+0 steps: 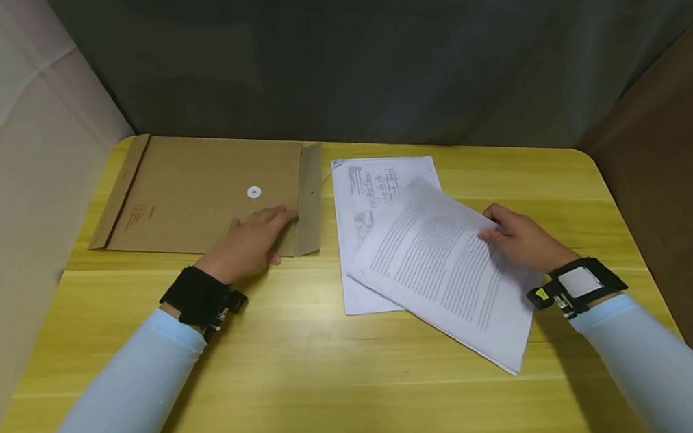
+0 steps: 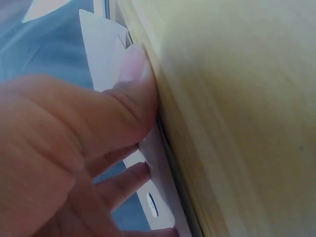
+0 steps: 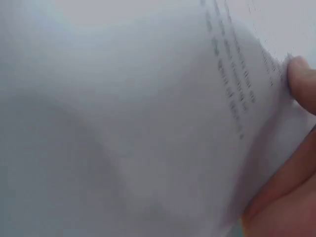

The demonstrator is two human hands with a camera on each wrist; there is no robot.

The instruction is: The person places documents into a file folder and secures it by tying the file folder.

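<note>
A brown kraft envelope (image 1: 196,192) with a white button (image 1: 254,192) lies flat at the table's back left, its flap (image 1: 309,195) open to the right. My left hand (image 1: 252,242) rests on the envelope's near right corner beside the flap, fingers laid flat; in the left wrist view the thumb (image 2: 126,94) presses against the edge. My right hand (image 1: 518,236) pinches the right edge of a stack of printed white sheets (image 1: 444,273), lifted and turned askew. More printed sheets (image 1: 370,201) lie flat beneath. The right wrist view shows only paper (image 3: 148,123) and a fingertip (image 3: 301,74).
The yellow wooden table (image 1: 285,366) has a rounded back right corner. A dark curtain hangs behind it and a pale cloth wall stands on the left. Both forearms wear light blue sleeves and black wrist straps.
</note>
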